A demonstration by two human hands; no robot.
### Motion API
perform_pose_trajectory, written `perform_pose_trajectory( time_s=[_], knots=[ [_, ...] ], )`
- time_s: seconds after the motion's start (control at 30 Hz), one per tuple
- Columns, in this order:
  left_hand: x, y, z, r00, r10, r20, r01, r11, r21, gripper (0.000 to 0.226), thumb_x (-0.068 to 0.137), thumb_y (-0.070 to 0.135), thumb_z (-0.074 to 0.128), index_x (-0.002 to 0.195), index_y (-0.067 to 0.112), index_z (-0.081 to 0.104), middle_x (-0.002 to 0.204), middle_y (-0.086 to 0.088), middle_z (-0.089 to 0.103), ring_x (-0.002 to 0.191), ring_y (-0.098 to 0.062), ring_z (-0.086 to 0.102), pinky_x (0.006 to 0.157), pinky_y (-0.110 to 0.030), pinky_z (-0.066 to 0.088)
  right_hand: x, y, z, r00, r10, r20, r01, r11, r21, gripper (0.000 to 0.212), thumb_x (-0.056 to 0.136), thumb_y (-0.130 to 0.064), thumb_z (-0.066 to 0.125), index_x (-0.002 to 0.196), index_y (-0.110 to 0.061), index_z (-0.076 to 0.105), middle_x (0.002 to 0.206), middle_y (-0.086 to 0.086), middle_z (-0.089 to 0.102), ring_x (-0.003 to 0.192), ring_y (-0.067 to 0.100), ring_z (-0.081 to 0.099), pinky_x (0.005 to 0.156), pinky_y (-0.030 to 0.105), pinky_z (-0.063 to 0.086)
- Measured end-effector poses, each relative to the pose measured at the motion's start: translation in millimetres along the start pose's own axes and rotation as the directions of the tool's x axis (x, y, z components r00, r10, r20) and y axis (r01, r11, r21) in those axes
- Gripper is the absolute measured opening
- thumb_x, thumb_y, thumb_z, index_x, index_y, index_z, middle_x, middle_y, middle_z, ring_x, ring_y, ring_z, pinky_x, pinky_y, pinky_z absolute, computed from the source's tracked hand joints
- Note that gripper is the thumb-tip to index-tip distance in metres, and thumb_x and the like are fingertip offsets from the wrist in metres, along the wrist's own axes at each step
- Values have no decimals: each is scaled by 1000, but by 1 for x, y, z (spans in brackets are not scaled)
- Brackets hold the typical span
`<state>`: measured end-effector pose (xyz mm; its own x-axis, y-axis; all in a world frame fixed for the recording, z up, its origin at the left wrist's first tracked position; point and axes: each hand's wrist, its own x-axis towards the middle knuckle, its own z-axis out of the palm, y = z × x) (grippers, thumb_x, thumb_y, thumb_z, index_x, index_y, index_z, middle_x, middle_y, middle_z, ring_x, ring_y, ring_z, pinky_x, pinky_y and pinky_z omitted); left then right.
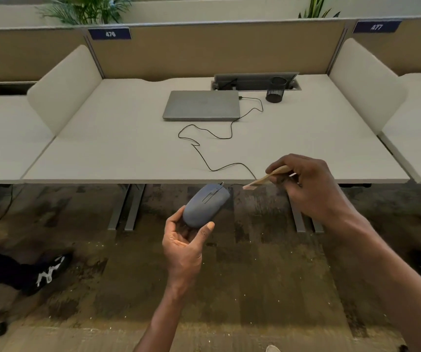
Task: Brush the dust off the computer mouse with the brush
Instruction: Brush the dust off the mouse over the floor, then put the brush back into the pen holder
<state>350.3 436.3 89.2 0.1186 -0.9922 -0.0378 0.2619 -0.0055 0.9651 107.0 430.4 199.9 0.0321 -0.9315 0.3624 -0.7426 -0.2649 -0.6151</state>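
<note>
Our left hand (pixel 182 246) holds the mouse (pixel 205 205) from below, with the thumb curled up one side and the fingers tucked under it. We hold the mouse up in the air, just past the near edge of the desk (pixel 117 153), over the floor. It is gray and its top faces up at us. Our right hand (pixel 306 185) pinches the brush (pixel 265 178) with the fingers curled round its pale wooden handle. The brush end points left toward the front of the mouse, close to it, but the two are not touching. A thin black cord (pixel 204 158) runs from the front of the mouse up over the near edge of the desk. It loops across the middle of the desk to the right side of a shut gray laptop (pixel 201 105). The laptop lies flat near the far edge. A black mesh cup (pixel 276 90) stands just to the right of the laptop, by the far edge. Under the desk we see a dark patchy carpet (pixel 255 275). A black and white shoe (pixel 49 271) rests on the carpet at the left.
</note>
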Motion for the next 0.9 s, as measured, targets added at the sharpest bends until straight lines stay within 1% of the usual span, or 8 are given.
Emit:
perform_pose_trajectory(
  time_s=[0.1,0.23,0.3,0.4,0.5,0.63,0.77,0.9],
  knots=[
    [3,2,-1,1000,20,18,-20,1000,6,68,67,4,79,128,11,48,119,-7,62,103,-6,72,81,-17,59,4,0,3,998,57,-36,-58,998,-22,25,87,13,65,99,-6,75,91,-3,70,88,-2,66,69,2,45],
    [11,6,-3,997,59,44,-59,998,19,67,66,8,80,124,16,47,118,-6,61,104,-7,71,80,-18,59,13,-1,6,990,104,-91,-107,994,-33,20,88,9,67,100,-5,75,89,-1,71,84,6,66,65,7,48],
    [17,8,-1,996,74,46,-75,997,18,67,65,9,82,122,18,48,119,-9,62,106,-12,71,81,-19,59,18,1,5,986,112,-120,-118,992,-40,18,89,7,68,100,-6,75,88,0,71,83,11,68,66,13,52],
    [27,11,7,995,88,44,-88,996,2,65,65,9,82,120,19,47,120,-10,61,107,-15,71,83,-22,60,26,6,0,979,126,-159,-135,989,-51,20,89,8,67,100,-6,74,86,-1,71,82,18,70,70,29,58],
    [37,11,21,994,98,51,-98,995,7,69,67,10,81,125,12,43,124,-10,58,112,-17,69,86,-28,61,34,18,-7,971,159,-180,-167,986,-25,24,89,11,65,99,-9,74,83,-10,70,82,16,70,72,29,58],
    [50,7,51,993,116,31,-117,993,27,73,66,14,82,127,9,42,124,-14,58,111,-16,70,85,-29,62,51,41,-22,962,178,-206,-182,983,-1,23,89,10,66,98,-10,73,83,-9,71,82,16,71,72,31,60],
    [71,-3,95,993,120,-6,-120,991,52,74,66,18,83,127,12,41,125,-14,59,109,-14,70,86,-34,62,77,78,-44,965,148,-217,-151,989,5,19,89,8,67,99,-6,74,84,3,72,82,22,71,75,45,61],
    [94,-16,151,992,115,-60,-113,993,39,74,65,19,83,127,18,43,122,-7,62,107,-18,72,87,-34,62,110,123,-73,969,88,-233,-89,996,3,18,88,9,68,98,-5,74,82,1,70,80,22,70,74,42,60]
  ],
)
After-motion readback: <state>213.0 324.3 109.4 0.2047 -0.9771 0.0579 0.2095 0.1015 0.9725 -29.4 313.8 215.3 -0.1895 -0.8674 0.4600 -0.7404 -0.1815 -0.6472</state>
